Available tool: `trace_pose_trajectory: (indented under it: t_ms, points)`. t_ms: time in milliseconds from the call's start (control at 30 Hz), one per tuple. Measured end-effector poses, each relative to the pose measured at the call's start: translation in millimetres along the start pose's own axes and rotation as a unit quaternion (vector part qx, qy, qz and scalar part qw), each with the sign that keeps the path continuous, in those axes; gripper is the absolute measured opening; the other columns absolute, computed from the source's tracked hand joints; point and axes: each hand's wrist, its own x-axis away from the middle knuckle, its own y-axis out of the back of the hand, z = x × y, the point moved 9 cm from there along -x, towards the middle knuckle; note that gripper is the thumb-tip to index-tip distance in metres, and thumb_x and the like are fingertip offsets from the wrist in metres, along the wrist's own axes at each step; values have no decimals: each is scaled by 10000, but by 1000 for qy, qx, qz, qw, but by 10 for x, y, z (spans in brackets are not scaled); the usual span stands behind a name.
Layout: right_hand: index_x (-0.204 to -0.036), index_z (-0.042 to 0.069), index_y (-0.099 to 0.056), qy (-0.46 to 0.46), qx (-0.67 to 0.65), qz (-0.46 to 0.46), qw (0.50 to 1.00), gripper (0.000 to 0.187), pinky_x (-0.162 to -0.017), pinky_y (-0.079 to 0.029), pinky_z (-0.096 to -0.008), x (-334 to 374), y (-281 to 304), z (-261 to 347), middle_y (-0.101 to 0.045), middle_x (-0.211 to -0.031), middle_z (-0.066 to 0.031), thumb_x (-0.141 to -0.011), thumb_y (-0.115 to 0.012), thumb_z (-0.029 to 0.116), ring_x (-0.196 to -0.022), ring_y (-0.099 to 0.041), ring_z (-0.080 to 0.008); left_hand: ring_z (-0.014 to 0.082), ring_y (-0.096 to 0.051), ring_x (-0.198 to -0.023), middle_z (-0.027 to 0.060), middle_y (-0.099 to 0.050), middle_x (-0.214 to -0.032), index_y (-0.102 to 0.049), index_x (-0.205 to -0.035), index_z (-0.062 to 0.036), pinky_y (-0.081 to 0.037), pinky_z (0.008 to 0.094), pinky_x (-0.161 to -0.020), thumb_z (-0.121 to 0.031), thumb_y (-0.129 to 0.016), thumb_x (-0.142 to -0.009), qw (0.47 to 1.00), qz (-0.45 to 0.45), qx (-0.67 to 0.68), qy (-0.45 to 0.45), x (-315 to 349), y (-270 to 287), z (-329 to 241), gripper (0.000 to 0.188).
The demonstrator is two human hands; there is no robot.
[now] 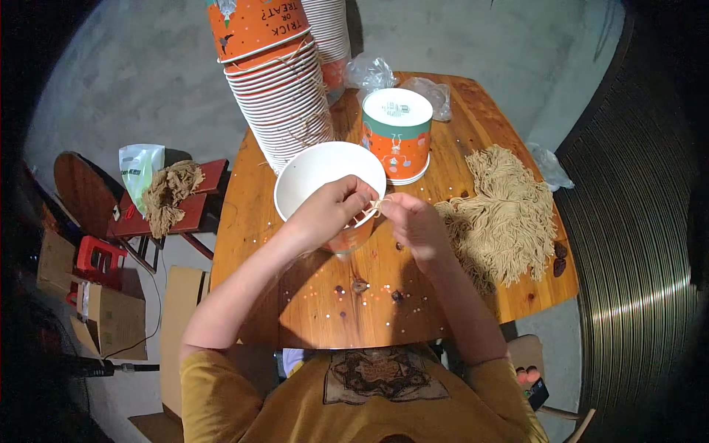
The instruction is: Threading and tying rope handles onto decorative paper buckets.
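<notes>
A white-lined paper bucket [314,168] with an orange outside stands on the table in front of me, its open mouth up. At its right rim my left hand [336,207] is closed, the fingertips pinching a tan cord [377,206]. My right hand [416,225] is closed on the same cord, its thumb and forefinger pressed together just outside the rim. The two hands almost touch. How the cord runs through or around the rim is partly hidden by my fingers. A big bundle of loose tan cords [509,210] lies to the right of my right hand.
A tall stack of paper buckets [277,111] leans behind the bucket. An orange-and-green bucket [396,144] stands upside down nearby. Crumpled plastic bags [371,72] lie at the back. Small dots [388,295] litter the wooden table [258,317]. More cord [173,188] hangs over a red stool at left.
</notes>
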Motion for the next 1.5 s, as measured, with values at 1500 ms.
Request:
trace_pose_trajectory:
  t_ms: [1500]
  points:
    - [-861, 46, -553, 250, 223, -84, 939, 51, -488, -318, -196, 53, -80, 299, -449, -622, 56, -835, -597, 45, -553, -387, -12, 156, -543, -716, 87, -545, -787, -497, -956, -10, -455, 294, -654, -11, -556, -835, 970, -65, -169, -164, 121, 61, -353, 135]
